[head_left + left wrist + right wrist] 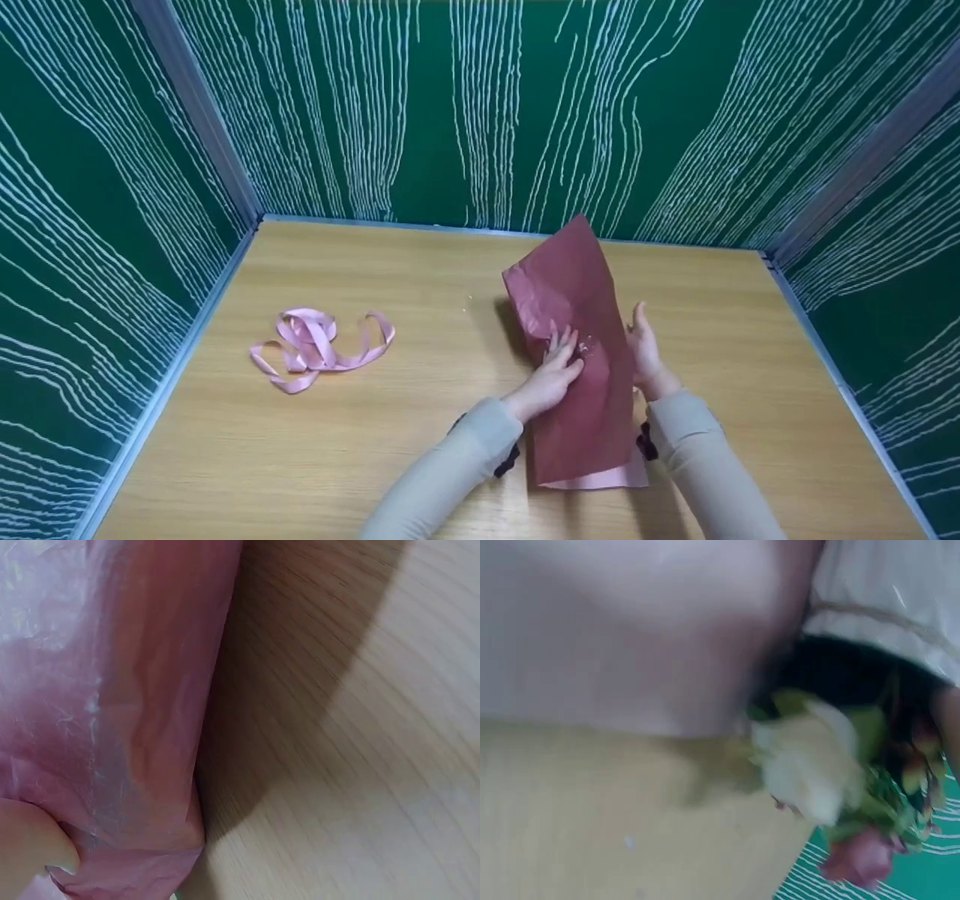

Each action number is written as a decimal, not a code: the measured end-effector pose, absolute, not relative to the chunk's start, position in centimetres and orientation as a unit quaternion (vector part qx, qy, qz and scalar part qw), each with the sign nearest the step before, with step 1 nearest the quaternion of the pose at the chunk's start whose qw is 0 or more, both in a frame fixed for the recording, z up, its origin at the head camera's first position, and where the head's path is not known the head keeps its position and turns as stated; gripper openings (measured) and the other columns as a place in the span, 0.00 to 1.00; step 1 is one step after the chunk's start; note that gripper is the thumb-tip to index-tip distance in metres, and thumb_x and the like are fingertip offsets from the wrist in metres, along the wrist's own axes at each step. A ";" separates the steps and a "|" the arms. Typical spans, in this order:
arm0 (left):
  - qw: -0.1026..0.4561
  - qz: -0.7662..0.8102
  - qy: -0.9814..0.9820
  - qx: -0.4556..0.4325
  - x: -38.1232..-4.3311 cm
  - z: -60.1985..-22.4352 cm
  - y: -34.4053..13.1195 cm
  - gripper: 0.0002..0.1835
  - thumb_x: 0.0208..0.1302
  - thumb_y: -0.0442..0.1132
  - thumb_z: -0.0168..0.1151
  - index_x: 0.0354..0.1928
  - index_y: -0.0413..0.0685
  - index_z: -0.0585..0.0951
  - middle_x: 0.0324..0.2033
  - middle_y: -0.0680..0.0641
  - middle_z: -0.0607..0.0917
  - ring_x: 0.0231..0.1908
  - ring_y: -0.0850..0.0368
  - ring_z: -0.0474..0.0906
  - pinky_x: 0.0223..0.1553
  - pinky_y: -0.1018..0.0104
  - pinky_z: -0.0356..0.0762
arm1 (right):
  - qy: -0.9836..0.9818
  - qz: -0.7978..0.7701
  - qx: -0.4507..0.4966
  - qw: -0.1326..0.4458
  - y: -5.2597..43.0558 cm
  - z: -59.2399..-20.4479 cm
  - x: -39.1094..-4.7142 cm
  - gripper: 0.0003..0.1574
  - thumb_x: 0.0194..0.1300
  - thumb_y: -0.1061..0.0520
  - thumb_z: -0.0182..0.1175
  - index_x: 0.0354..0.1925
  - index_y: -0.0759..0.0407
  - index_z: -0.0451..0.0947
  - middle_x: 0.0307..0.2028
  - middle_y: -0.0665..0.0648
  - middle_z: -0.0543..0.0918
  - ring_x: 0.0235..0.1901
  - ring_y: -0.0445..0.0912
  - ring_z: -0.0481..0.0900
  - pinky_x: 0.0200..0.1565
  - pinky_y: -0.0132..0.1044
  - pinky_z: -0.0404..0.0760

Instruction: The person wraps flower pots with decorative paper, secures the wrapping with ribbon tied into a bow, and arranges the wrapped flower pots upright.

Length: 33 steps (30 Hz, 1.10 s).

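Observation:
Dark pink wrapping paper (600, 420) stands tilted over the right part of the table, its paler inner side showing at the bottom edge. My left hand (550, 379) lies against its front with fingers spread and extended; in the left wrist view a thumb (34, 847) touches a crease. My right hand (646, 351) is at the paper's right edge, a finger pointing up and the rest partly hidden behind it. In the blurred right wrist view, a white rose (810, 765) and a pink rose (859, 855) appear beside a white wrap (892, 585) tied with twine. The head view mostly hides these flowers.
A loose tangle of pink ribbon (322, 352) lies on the left of the wooden table (420, 285). Green panels (427, 150) with wavy white lines enclose the back and both sides, joined by metal posts (202, 112) at the corners.

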<state>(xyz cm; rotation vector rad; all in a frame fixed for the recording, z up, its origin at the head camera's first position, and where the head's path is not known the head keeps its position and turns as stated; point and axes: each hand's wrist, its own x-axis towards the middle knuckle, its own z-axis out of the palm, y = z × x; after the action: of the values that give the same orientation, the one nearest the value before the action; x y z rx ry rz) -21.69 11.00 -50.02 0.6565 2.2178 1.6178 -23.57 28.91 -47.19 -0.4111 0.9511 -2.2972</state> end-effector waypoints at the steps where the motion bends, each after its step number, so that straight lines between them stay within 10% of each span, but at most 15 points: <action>1: 0.156 0.555 0.783 0.235 -21.6 -50.0 11.1 0.31 0.73 0.40 0.40 0.72 0.35 0.47 0.74 0.38 0.41 0.72 0.42 0.27 0.72 0.45 0.28 | 0.403 -0.857 -0.140 0.289 29.1 -46.7 -23.6 0.61 0.58 0.23 0.08 0.72 0.59 0.51 0.65 0.62 0.67 0.65 0.53 0.65 0.63 0.39 0.68; 6: 0.143 0.525 0.800 0.252 -21.6 -50.0 11.2 0.32 0.73 0.41 0.41 0.72 0.33 0.47 0.73 0.35 0.43 0.72 0.40 0.28 0.71 0.42 0.30 | 0.641 -0.742 -0.007 0.195 29.7 -43.4 -24.7 0.53 0.65 0.24 0.22 0.74 0.53 0.26 0.74 0.64 0.40 0.69 0.56 0.54 0.69 0.50 0.54; 9: 0.133 0.511 0.812 0.249 -21.7 -50.1 11.4 0.32 0.72 0.42 0.42 0.71 0.32 0.48 0.73 0.35 0.44 0.72 0.39 0.29 0.71 0.41 0.32 | 0.740 -0.651 0.033 0.164 29.9 -41.8 -25.5 0.51 0.70 0.33 0.38 0.74 0.60 0.33 0.70 0.69 0.52 0.53 0.45 0.74 0.59 0.40 0.71; 16: 0.104 0.473 0.839 0.246 -21.4 -50.4 11.9 0.33 0.71 0.43 0.43 0.70 0.29 0.50 0.73 0.34 0.46 0.73 0.39 0.33 0.71 0.41 0.35 | 0.856 -0.505 0.069 0.092 29.5 -39.9 -26.4 0.38 0.70 0.53 0.51 0.70 0.66 0.52 0.51 0.65 0.72 0.41 0.42 0.75 0.53 0.41 0.77; 33: 0.101 0.301 0.915 0.247 -20.2 -51.1 12.3 0.37 0.71 0.49 0.45 0.73 0.40 0.46 0.75 0.43 0.39 0.74 0.51 0.31 0.73 0.53 0.36 | 0.852 -0.502 0.127 0.076 32.7 -44.1 -26.8 0.35 0.68 0.62 0.53 0.68 0.72 0.53 0.39 0.57 0.70 0.32 0.35 0.74 0.41 0.24 0.80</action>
<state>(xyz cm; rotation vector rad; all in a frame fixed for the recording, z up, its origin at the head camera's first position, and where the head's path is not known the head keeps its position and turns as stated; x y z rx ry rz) -20.20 12.32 -51.08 0.7305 2.7052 0.8902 -26.81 32.67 -44.07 0.3817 2.5539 -1.5042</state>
